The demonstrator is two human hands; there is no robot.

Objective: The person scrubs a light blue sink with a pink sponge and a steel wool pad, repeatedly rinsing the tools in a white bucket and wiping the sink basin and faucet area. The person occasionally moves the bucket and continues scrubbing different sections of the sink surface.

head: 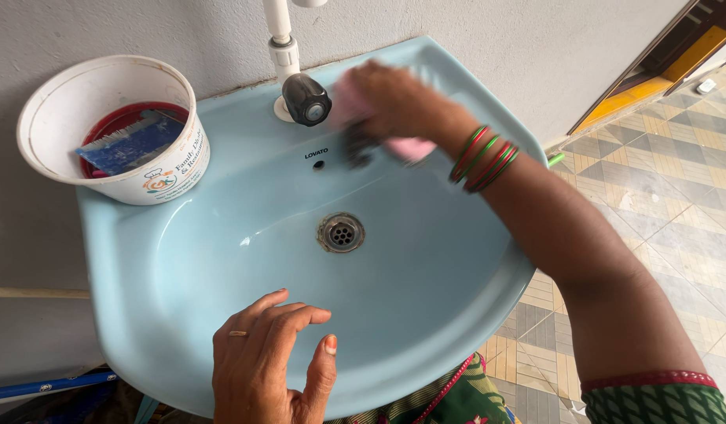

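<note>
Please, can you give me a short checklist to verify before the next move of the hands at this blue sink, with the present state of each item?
1. Right hand grips the pink scrubber: ok, fingers closed on it, though blurred.
2. Left hand braces on the front of the sink: ok, palm down, holding nothing.
3. Drain unblocked: ok, grate bare.
4. Tap off: ok, no water seen running.
5. White tub stable on the sink corner: cannot tell, it sits near the edge.
6. Basin clean: cannot tell.
</note>
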